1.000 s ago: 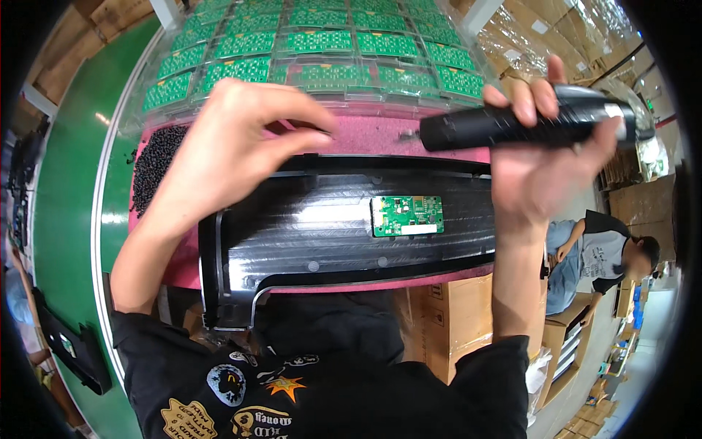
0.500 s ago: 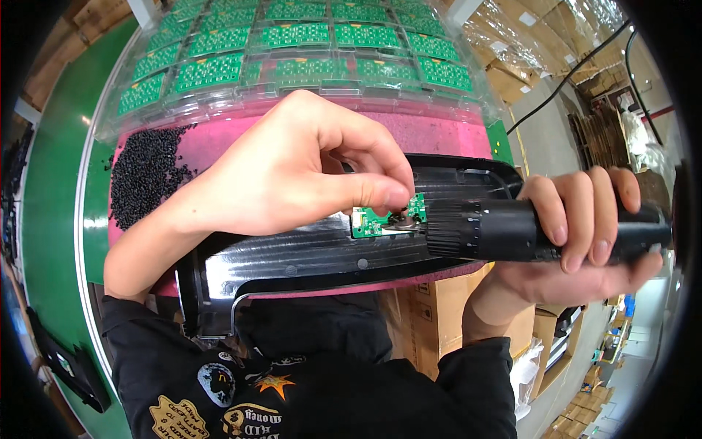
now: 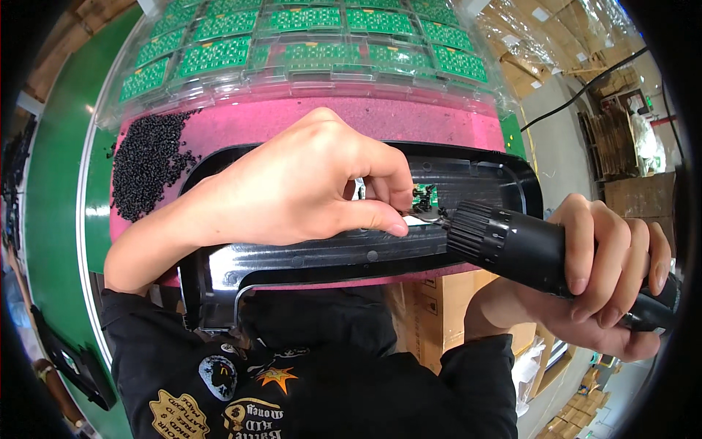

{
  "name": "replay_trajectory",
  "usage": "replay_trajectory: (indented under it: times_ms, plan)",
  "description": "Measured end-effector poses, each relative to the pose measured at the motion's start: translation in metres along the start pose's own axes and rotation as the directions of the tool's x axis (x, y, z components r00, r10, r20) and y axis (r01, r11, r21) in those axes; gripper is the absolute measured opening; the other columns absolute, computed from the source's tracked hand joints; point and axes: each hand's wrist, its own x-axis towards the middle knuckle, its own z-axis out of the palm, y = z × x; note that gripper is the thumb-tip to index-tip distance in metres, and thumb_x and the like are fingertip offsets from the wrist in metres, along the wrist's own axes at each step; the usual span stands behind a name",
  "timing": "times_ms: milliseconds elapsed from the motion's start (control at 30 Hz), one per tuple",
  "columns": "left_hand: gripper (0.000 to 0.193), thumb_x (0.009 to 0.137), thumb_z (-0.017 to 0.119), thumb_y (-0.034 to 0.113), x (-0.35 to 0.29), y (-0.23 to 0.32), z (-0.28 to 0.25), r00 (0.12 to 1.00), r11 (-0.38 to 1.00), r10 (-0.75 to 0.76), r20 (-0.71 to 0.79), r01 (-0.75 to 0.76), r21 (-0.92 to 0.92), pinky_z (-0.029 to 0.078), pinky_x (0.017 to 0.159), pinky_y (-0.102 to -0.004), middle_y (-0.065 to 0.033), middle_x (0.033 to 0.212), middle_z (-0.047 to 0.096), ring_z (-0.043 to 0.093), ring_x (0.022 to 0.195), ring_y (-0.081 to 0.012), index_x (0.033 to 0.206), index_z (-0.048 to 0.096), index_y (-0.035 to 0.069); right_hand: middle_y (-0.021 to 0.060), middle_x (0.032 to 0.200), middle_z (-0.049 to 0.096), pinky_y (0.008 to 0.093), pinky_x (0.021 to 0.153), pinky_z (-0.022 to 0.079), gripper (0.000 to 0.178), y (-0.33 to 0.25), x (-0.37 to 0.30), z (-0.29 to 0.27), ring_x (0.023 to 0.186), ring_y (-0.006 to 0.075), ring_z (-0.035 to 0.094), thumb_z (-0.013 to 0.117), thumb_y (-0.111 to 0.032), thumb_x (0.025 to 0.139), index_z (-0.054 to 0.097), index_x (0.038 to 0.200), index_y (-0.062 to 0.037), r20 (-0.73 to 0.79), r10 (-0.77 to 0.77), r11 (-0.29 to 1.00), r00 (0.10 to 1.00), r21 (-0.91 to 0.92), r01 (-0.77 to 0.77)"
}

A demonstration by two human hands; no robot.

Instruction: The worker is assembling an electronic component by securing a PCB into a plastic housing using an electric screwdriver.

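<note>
My right hand (image 3: 614, 271) is wrapped round a black electric screwdriver (image 3: 523, 241), whose tip points left and up. Close to that tip, the thumb and forefinger of my left hand (image 3: 314, 186) are pinched together; what they hold, if anything, is too small to make out. Under my left fingers lies a green circuit board (image 3: 430, 192), mostly hidden by the hand, with a cluster of small black screws (image 3: 423, 199) on it. The board sits inside a long, shiny black plastic housing (image 3: 322, 257).
A heap of small black screws (image 3: 150, 168) lies at the left of the pink mat (image 3: 241, 113). Beyond it, clear plastic trays (image 3: 307, 84) hold several green circuit boards (image 3: 303, 18). Cardboard boxes (image 3: 439, 314) stand below the table at the right.
The screwdriver's rear end has swung down and its tip has drawn right, off the board. My left hand has shifted slightly right and down, covering more of the board.
</note>
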Motion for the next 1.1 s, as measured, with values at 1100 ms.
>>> replay_trajectory:
  times_ms: [1100]
  plan:
    - [0.011,0.083,0.071,0.005,-0.001,-0.001,0.004,0.952,0.998,-0.064,-0.299,0.066,-0.003,0.05,0.065,-0.0281,-0.0088,0.081,0.066,0.064,0.072,-0.0183,0.087,0.063,-0.001,-0.003,0.065,0.054,0.0261,0.056,0.043,0.06,0.0,0.003,-0.033,0.05,0.009,0.049,0.068,-0.058,0.074,0.052,0.102,-0.0075,0.107,0.258,0.957,0.96,-0.164,-0.239]
